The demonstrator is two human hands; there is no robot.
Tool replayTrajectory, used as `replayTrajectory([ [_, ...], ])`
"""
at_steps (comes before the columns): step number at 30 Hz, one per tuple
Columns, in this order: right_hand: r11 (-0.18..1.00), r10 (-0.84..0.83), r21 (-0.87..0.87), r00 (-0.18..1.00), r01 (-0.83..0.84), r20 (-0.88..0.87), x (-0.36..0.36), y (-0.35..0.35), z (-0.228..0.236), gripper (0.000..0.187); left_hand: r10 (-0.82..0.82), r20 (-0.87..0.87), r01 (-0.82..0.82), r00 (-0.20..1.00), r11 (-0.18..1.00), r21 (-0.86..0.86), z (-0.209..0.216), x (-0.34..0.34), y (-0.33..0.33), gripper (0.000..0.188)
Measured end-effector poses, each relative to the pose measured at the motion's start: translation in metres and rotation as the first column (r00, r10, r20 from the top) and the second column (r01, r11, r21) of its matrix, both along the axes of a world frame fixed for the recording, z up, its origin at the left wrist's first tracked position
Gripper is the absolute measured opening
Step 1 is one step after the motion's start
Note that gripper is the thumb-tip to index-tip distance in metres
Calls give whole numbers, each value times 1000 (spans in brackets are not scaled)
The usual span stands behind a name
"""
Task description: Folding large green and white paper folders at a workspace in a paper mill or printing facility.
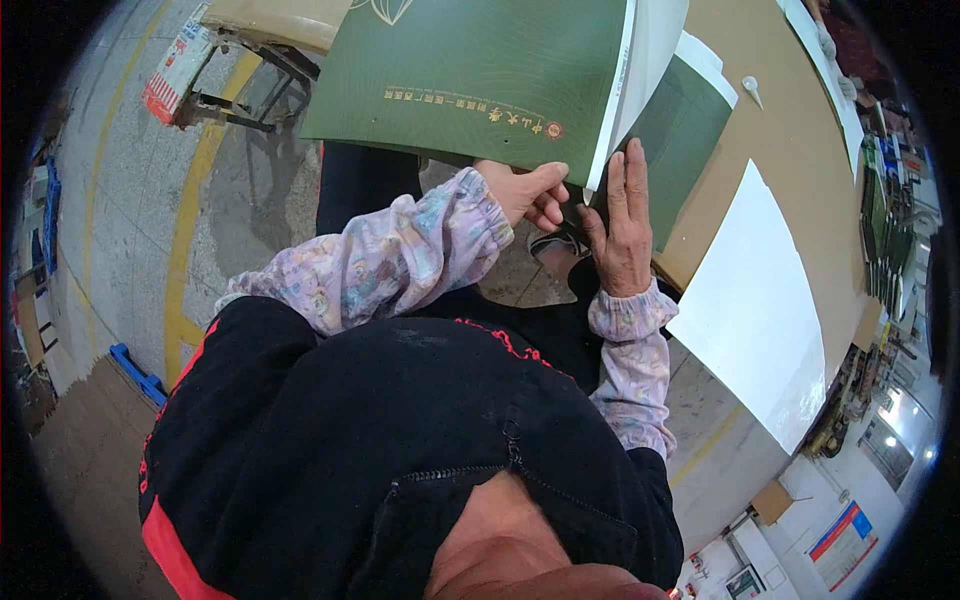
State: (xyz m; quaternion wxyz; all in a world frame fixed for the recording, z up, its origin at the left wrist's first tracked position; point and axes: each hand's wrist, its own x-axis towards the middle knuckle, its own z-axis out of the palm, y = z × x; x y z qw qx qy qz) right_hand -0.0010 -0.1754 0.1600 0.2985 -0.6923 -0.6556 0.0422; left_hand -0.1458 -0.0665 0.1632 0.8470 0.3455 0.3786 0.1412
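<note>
A large green piece of printed card (450, 100) with gold lettering and a white edge spans the top of the view. Whether it is a folder or a flattened paper bag I cannot tell. My left hand (525, 192) pinches its lower edge between thumb and curled fingers. Just right of the white edge, my right hand (624, 240) has its fingers stretched out, lying against a darker green panel (680, 130). A white pointed tip shows between the two hands; what it belongs to is hidden.
The brown tabletop (715, 200) carries a white sheet (755, 310) at its near right and a small white cone-shaped nozzle (752, 92) farther back. Another person's gloved hand (828, 42) is at the far right. Several green pieces (885, 220) stand beyond. A second table (270, 22) is upper left.
</note>
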Motion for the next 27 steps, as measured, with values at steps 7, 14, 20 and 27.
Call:
replayTrajectory([
  [7,1000,-21,4,1000,21,-21,2,-2,-2,76,45,-15,-44,999,999,28,0,1,-4,22],
  [14,1000,-19,7,1000,19,-16,4,-3,-2,66,76,-15,-75,997,996,53,-4,3,-8,21],
  [20,999,-36,-5,996,37,86,3,-1,-2,60,-1,-63,2,998,1000,6,-2,5,-8,21],
  [27,998,-46,-40,985,53,166,2,3,1,57,-101,-60,102,993,995,2,-12,5,-5,24],
])
